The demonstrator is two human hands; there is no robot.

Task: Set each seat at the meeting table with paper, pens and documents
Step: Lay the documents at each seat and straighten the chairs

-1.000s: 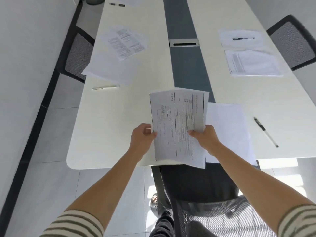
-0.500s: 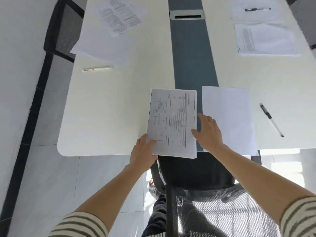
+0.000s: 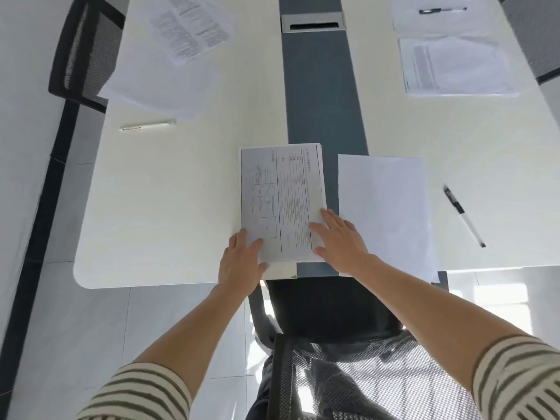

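Where the black mesh chair (image 3: 333, 307) is pushed in below the near end of the grey strip (image 3: 321, 101) that runs down the middle of the white surface (image 3: 169, 207), two bare forearms in striped sleeves (image 3: 136, 392) reach forward. The printed document (image 3: 281, 192), a thin stack whose top page carries a boxed diagram and ruled lines of small text, lies flat over the strip's near end and spreads past its left side. The left hand (image 3: 242, 262) rests on the document's near left corner, its fingers (image 3: 242, 237) loosely straight and close together and the thumb lying on the page. The right hand (image 3: 339, 237) lies flat on the near right edge, fingers (image 3: 328, 215) straight and a little apart, pressing down and clasping nothing.

A blank sheet (image 3: 385, 207) covers the strip's right margin, apart from the document, with a narrow band of grey between them. Further right of the strip lies a black pen (image 3: 463, 215), slanted.

Midway along, left of the strip, a white pen (image 3: 148, 126) lies beside blank papers (image 3: 157, 86), with a printed page (image 3: 194, 28) beyond them. Right of the strip, another printed stack (image 3: 454, 66) lies beneath a sheet carrying a dark pen (image 3: 442, 10). A silver cable box (image 3: 313, 22) is set in the strip's far part.
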